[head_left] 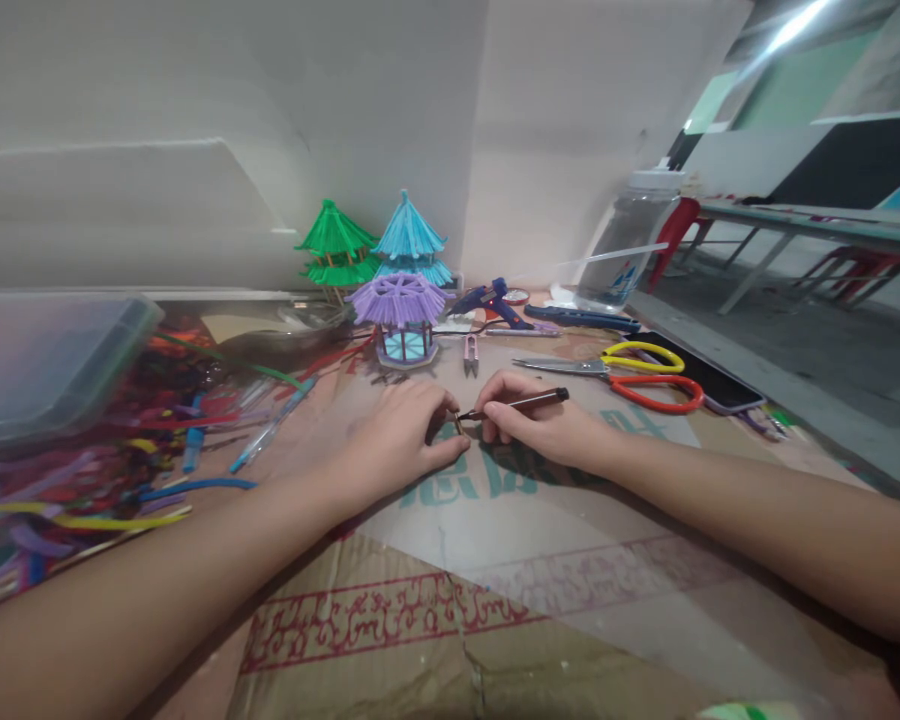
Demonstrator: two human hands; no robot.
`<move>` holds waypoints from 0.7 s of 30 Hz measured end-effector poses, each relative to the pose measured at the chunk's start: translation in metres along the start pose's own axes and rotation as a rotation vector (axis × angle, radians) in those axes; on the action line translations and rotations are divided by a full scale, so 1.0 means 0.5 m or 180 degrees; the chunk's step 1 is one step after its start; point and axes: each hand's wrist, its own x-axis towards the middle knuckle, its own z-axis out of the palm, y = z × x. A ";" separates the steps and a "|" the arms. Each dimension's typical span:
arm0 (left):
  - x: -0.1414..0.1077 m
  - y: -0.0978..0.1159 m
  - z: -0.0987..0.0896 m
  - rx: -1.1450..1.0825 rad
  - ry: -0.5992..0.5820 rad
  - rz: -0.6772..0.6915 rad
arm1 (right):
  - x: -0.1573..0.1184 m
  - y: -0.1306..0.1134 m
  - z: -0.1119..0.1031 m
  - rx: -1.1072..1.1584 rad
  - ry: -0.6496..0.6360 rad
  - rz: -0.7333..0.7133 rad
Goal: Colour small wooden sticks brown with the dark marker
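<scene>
My left hand pinches a small brownish piece between thumb and fingertips, above the cardboard sheet. In my right hand is a dark pen, its tip touching or very near that small piece. Just beyond my hands stands a purple pavilion model with a light blue base inside. Behind it are a light blue tiered roof model and a green one. Small pink snips lie between the purple model and my right hand.
Scissors with yellow and red handles, a phone, blue pliers, a glue gun and a clear bottle are at the right and back. Colourful scraps and a plastic box fill the left side.
</scene>
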 end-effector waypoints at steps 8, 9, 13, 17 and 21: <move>0.001 0.003 -0.001 0.0003 -0.0026 0.0005 | 0.000 0.004 0.001 0.0067 0.0091 -0.0014; 0.001 0.003 -0.001 -0.0008 -0.0026 0.0001 | 0.001 0.004 0.001 0.0040 0.0082 -0.0012; 0.000 0.002 -0.001 -0.0039 0.0019 0.0006 | 0.002 0.002 0.000 -0.0016 0.0037 0.0015; 0.000 0.001 0.000 -0.0055 0.0025 -0.0005 | 0.001 0.001 0.001 0.0010 0.0062 0.0039; 0.000 0.000 0.000 -0.0035 0.0006 -0.0013 | 0.002 0.000 0.001 0.0010 0.0066 0.0046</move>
